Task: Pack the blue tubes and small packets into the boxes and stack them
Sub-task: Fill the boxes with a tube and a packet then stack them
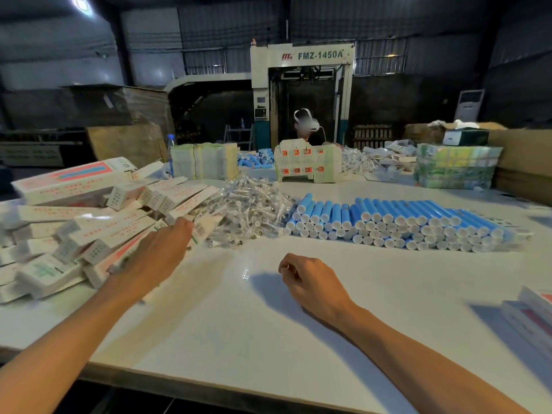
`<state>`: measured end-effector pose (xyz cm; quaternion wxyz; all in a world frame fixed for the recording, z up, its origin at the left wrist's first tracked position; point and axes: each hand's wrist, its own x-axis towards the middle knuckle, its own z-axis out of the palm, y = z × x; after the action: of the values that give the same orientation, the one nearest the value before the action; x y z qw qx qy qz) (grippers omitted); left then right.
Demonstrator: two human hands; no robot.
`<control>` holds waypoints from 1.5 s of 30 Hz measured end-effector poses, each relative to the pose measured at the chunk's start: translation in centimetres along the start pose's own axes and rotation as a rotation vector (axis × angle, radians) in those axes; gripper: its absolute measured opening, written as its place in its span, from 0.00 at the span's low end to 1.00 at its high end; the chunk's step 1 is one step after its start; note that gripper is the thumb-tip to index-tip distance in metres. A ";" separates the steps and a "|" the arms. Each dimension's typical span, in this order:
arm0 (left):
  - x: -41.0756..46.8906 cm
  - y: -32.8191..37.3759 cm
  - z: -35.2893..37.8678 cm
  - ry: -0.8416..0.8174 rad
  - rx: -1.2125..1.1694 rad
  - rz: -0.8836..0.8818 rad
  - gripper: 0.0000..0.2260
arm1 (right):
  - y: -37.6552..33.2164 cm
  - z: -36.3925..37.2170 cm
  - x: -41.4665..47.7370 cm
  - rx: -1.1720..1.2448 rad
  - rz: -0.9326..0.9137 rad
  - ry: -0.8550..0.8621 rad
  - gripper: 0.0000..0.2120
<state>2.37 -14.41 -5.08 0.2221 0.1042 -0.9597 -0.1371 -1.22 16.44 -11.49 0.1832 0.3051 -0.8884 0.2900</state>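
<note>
At the far left, a loose pile of white cardboard boxes [89, 222] with red and green print lies tumbled on the white table [239, 324], some flat and some leaning on one another. The left hand [158, 252] lies palm down over the near right edge of that pile. Its fingertips [185, 224] are at a flattened box with a barcode. The fingers are seen from behind, so I cannot tell whether they pinch the box or only rest on it.

Just right of the pile, touching its edge, sits a heap of small clear plastic packets [251, 207]. Nearer the camera, the right hand [307, 279] hangs over bare tabletop, well apart from the packets, with its fingers loosely curled inward and holding nothing.

Right of the heap and against it, the blue tubes [403, 222] with white caps lie on their sides in stacked rows, caps towards the camera. At the right edge is a blurred stack of flat boxes [534, 315].

Across the table stand bundled flat cartons [203, 162]. Behind an upright printed carton a person [304, 130] sits before a pale machine [301, 85] lettered FMZ-1450A.
</note>
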 end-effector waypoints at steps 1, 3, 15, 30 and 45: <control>0.4 0.9 -0.2 -0.021 -0.156 -0.048 0.14 | 0.0 0.0 0.1 -0.005 0.006 -0.006 0.07; 1.5 2.9 0.0 -0.026 -0.369 -0.015 0.18 | -0.1 0.1 0.2 0.003 0.025 -0.007 0.07; 3.2 12.1 8.8 -0.206 -1.278 -0.240 0.21 | 4.7 -4.8 11.5 -0.026 0.411 0.177 0.09; 3.4 12.7 10.4 -0.340 -1.618 -0.129 0.13 | 8.8 0.6 23.2 -0.375 0.598 -0.177 0.18; 1.4 13.6 8.1 -0.403 -1.493 0.135 0.23 | 3.1 -9.6 14.0 0.968 0.434 0.508 0.31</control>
<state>-4.45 -0.19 -7.32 0.0626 -0.1586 -0.6394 -0.7498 -12.29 18.34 1.65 0.1667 0.0861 -0.6251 0.7576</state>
